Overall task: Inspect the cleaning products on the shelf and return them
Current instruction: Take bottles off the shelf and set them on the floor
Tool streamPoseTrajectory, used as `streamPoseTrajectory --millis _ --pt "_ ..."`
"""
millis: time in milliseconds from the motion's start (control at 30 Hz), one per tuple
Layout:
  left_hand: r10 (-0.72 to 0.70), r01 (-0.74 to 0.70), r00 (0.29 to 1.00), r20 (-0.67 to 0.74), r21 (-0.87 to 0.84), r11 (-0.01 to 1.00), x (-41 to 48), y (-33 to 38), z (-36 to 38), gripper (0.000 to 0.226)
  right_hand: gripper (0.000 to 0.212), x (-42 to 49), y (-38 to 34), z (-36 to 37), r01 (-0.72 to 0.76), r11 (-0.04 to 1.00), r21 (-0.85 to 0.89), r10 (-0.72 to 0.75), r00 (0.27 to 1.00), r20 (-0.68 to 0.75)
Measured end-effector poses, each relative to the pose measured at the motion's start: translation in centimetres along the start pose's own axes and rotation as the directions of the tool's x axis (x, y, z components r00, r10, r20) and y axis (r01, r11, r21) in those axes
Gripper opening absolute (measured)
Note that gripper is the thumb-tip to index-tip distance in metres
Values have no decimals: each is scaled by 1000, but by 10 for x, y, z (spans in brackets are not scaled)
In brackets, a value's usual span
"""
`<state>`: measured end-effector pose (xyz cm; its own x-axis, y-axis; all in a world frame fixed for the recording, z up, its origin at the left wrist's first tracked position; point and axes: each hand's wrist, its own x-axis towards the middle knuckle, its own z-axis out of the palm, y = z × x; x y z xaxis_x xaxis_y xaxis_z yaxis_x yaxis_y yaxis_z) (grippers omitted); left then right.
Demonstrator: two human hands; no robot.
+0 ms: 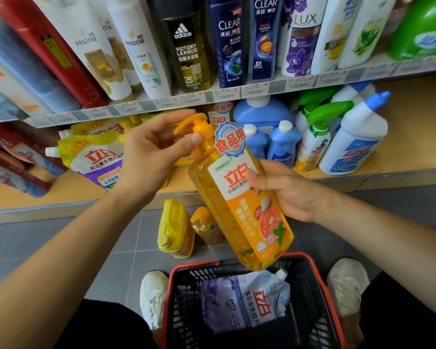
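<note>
In front of the lower shelf (418, 137), the right hand (287, 192) grips the tilted orange bottle (239, 210) and the left hand (149, 152) pinches its pump, so inspection seems under way; next it needs an upright return there.

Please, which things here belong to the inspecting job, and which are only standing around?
Job in hand: orange pump bottle, held by right hand, left hand at its pump; lower shelf of cleaners.
Just around: shampoo bottles above, red basket, pouch in it, white shoes.
</note>
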<state>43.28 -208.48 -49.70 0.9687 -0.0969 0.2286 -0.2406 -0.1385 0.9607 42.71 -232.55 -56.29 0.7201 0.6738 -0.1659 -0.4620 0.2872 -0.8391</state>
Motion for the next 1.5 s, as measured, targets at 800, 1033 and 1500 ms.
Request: streamPoseTrajectory --millis 800,1033,1500 --pt "-481 494 868 120 -284 821 4 0 -10 15 81 3 6 -14 136 805 -578 -312 925 -217" --pt "-416 421 906 78 -264 868 1 -2 -10 28 73 2 3 -14 167 886 -433 -294 924 -245" --pt "-323 320 938 -126 -39 946 -3 -3 -9 21 70 1 4 -10 191 835 -516 -351 907 -233"
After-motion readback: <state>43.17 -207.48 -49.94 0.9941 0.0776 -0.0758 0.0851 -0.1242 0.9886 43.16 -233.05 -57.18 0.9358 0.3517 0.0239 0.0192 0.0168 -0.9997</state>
